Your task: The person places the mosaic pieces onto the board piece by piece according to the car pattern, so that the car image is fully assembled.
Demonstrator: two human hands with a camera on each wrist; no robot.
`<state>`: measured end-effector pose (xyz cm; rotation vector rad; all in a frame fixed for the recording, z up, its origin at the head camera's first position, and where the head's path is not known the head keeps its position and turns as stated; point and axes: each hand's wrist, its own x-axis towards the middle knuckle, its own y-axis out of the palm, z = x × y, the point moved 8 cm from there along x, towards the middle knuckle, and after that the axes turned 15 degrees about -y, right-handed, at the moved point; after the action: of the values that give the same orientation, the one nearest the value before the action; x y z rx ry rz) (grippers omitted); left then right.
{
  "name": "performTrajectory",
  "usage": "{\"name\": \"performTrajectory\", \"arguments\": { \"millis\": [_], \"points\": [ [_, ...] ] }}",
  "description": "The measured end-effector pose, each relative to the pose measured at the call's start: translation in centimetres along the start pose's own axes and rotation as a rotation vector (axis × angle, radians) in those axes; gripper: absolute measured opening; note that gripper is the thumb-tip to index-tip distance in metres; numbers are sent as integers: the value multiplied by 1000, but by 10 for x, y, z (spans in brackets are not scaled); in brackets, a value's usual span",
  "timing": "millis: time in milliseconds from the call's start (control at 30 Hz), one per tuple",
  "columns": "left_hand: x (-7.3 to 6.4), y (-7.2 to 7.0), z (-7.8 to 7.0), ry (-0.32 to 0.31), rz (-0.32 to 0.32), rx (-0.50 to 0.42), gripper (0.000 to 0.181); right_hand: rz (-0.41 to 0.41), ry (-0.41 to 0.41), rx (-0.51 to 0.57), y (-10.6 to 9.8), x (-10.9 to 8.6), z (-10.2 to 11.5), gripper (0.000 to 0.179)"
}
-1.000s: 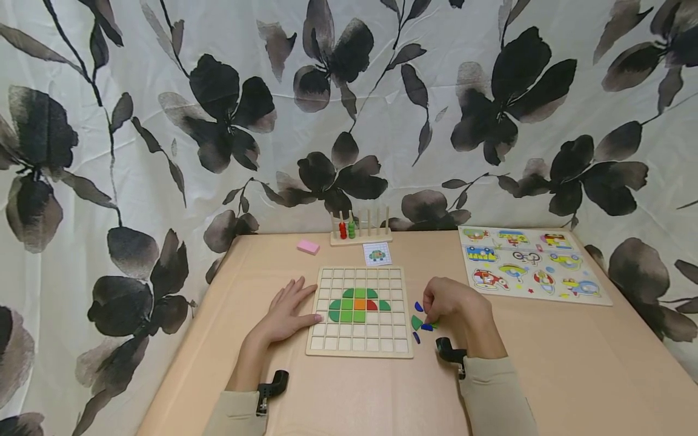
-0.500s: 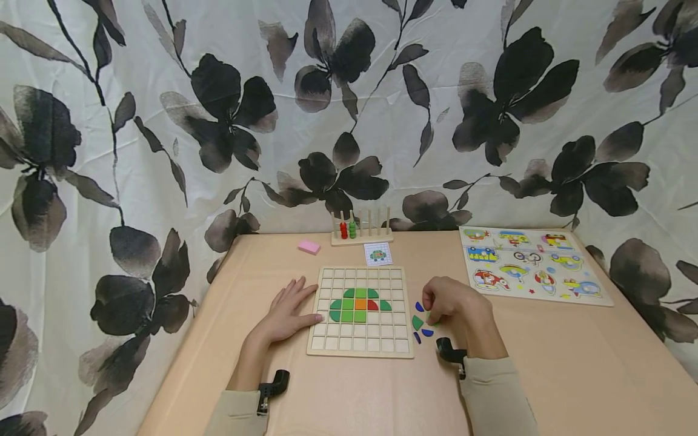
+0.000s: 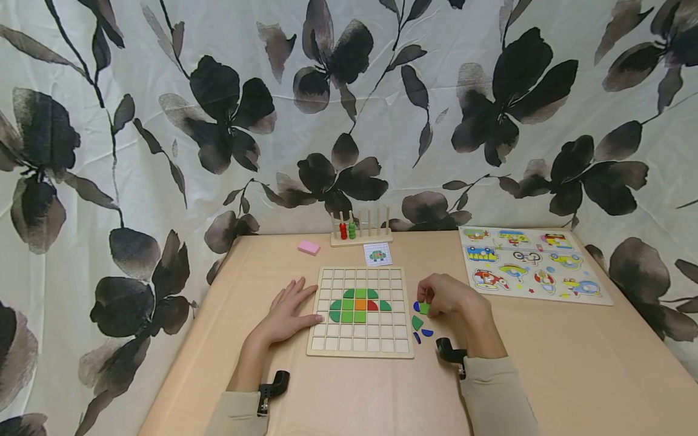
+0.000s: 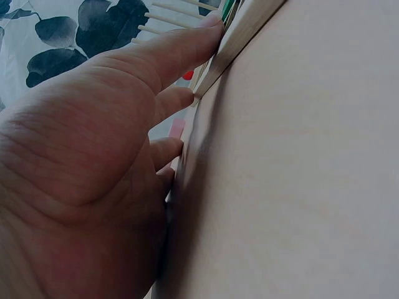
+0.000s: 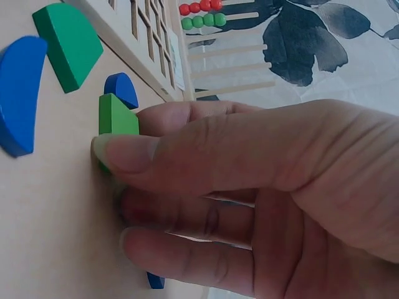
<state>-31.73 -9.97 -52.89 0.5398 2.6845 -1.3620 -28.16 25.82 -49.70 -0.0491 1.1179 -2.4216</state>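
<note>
Between thumb and index finger, my right hand (image 3: 449,300) pinches a light green square block (image 5: 117,115) just right of the wooden grid board (image 3: 360,355). A dark green quarter-round block (image 3: 417,323) and blue curved blocks (image 3: 428,332) lie on the table below that hand. One blue block (image 5: 121,88) sits just beyond the pinched one in the right wrist view. Fingers spread, my left hand (image 3: 286,315) rests at the board's left side with its thumb on the rim. Green, orange and red blocks (image 3: 360,304) fill several cells mid-board.
A picture card (image 3: 377,254) lies behind the board, in front of a peg rack (image 3: 361,240) with red and green beads. Left of them is a pink block (image 3: 308,247). A vehicle picture board (image 3: 531,266) lies at the right, and a floral curtain (image 3: 349,121) hangs behind the table.
My right hand has shifted slightly up and left, and the light green block in its fingers now shows clearly. My left hand has stayed at the board's edge.
</note>
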Motion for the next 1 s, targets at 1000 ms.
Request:
{"name": "performTrajectory", "arguments": {
  "millis": [1000],
  "points": [
    [0,1,1,-8,-1,14,83,-283,-292,210,-16,19,41,13]
  ]
}}
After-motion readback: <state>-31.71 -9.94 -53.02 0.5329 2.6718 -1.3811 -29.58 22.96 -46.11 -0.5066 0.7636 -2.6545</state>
